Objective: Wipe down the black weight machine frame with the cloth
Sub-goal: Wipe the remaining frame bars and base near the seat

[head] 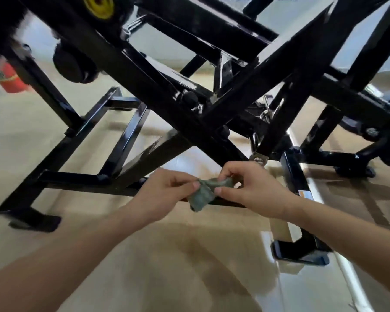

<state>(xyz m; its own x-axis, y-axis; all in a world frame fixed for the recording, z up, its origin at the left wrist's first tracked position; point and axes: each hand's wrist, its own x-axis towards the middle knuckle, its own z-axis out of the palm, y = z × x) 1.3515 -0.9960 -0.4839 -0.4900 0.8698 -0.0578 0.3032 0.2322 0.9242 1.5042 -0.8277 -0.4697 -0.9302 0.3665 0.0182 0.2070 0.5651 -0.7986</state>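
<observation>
we see the black frame run off the top edge, the yellow disc cut there too, the red object blurred, and the label too small to read.

glossy black metal frame — crumpled cloth

Crossed diagonal beams bar reach overhead. Low crossbar directly behind left hand, right hand, both pinching cloth. Open gaps between base rungs, left; floor free nearside.
</observation>
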